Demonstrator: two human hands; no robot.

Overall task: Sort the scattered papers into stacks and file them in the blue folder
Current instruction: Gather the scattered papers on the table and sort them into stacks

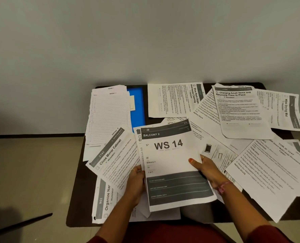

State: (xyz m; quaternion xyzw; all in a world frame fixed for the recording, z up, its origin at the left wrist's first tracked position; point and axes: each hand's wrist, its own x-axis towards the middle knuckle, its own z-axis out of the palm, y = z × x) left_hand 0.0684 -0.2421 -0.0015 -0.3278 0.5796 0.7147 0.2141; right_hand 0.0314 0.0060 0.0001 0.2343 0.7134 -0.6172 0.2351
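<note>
both hands hold the "ws 14" sheet (172, 163) at the tabletop's (79, 199) centre: left hand (136, 181) grips its 9 o'clock edge, right hand (207, 168) pinches its 3 o'clock edge. blue folder (137, 106) lies at 11 o'clock, partly under lined pages (108, 116).

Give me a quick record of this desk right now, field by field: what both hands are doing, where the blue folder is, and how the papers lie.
left hand: grips the left edge of the WS 14 sheet
right hand: grips the sheet's right edge, thumb on top
blue folder: far left of the table, partly under the lined paper stack
loose papers: overlapping at mixed angles; Close Mirror Cabinet sheet left, Charging Small Items sheet far right
filing: not yet done
</note>
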